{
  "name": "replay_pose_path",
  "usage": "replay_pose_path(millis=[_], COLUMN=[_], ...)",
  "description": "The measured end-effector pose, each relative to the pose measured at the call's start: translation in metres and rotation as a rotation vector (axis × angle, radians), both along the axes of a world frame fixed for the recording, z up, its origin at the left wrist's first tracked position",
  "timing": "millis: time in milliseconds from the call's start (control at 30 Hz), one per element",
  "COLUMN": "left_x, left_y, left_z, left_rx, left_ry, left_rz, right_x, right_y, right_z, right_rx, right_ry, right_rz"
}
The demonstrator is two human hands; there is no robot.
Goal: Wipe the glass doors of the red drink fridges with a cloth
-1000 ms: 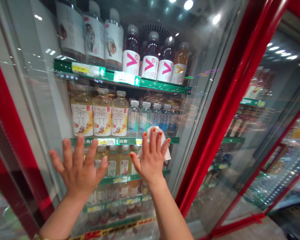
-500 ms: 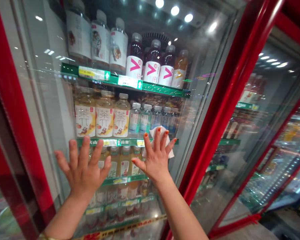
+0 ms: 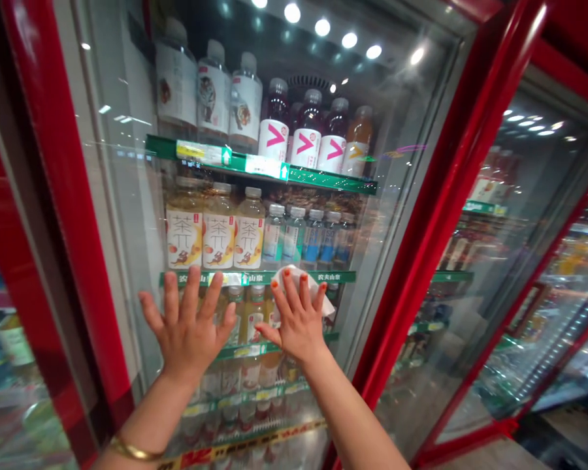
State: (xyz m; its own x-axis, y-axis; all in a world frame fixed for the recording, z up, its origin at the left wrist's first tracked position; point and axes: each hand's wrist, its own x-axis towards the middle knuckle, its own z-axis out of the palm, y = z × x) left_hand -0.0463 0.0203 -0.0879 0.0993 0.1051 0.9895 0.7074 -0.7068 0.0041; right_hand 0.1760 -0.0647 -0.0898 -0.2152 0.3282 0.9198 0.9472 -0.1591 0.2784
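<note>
My left hand (image 3: 189, 329) lies flat on the glass door (image 3: 396, 209) of a drinks fridge, fingers spread, holding nothing. My right hand (image 3: 298, 320) presses a white cloth (image 3: 326, 301) against the same glass, fingers stretched out over it. Both hands sit at the height of the third shelf. Behind the glass stand yellow-labelled tea bottles (image 3: 218, 235) and pink-labelled dark bottles (image 3: 304, 140) on green shelves (image 3: 255, 277).
The door has a red frame (image 3: 436, 215) on the right and a red post (image 3: 63, 215) on the left. Further glass-fronted fridges (image 3: 519, 261) stand to the right. A gold bangle (image 3: 132, 449) is on my left wrist.
Both hands shifted right across the glass as my view turned; the right hand with the cloth slid slightly down and closer to the left hand.
</note>
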Motion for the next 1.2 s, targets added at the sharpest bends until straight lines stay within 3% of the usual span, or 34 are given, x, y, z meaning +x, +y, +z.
replay_pose_path(millis=[67, 100, 200, 300, 367, 467, 567, 667, 733, 800, 867, 933, 1033, 1100, 1200], left_x=[0.000, 0.000, 0.000, 0.002, 0.006, 0.023, 0.048, 0.067, 0.073, 0.074, 0.073, 0.072, 0.073, 0.074, 0.075], left_y=[0.001, 0.002, 0.000, -0.008, -0.017, -0.030, -0.035, -0.029, -0.025, -0.023, -0.022, -0.022, -0.021, -0.020, -0.020], left_z=[0.000, -0.001, -0.002, 0.004, 0.018, 0.052, 0.086, 0.104, 0.105, 0.103, 0.100, 0.100, 0.100, 0.101, 0.100], left_rx=[-0.003, -0.004, 0.011, 0.029, 0.037, 0.088, 0.180, 0.264, 0.291, 0.297, 0.301, 0.319, 0.351, 0.362, 0.359], left_ry=[-0.001, 0.002, 0.008, -0.016, -0.004, 0.101, 0.235, 0.327, 0.348, 0.350, 0.347, 0.340, 0.338, 0.336, 0.313], left_rz=[-0.005, 0.001, 0.021, 0.033, 0.036, 0.006, -0.051, -0.059, -0.034, -0.010, 0.002, 0.009, 0.026, 0.030, 0.022], right_x=[0.021, 0.036, 0.067, 0.049, 0.020, -0.004, 0.020, 0.054, 0.060, 0.050, 0.035, 0.031, 0.053, 0.074, 0.084], right_y=[-0.011, -0.017, -0.022, -0.010, -0.004, -0.008, -0.021, -0.024, -0.018, -0.012, -0.011, -0.015, -0.025, -0.028, -0.024], right_z=[-0.019, -0.020, 0.007, 0.036, 0.032, 0.000, -0.021, -0.001, 0.020, 0.030, 0.021, 0.000, -0.017, 0.002, 0.059], right_rx=[0.028, 0.060, 0.168, 0.190, 0.121, 0.035, 0.076, 0.176, 0.221, 0.205, 0.142, 0.103, 0.155, 0.213, 0.263], right_ry=[0.071, 0.175, 0.489, 0.417, 0.221, 0.000, 0.032, 0.284, 0.398, 0.371, 0.250, 0.127, 0.143, 0.268, 0.358], right_rz=[-0.018, -0.046, -0.120, -0.086, -0.032, 0.018, 0.006, -0.024, -0.019, 0.004, 0.029, 0.022, -0.046, -0.059, -0.026])
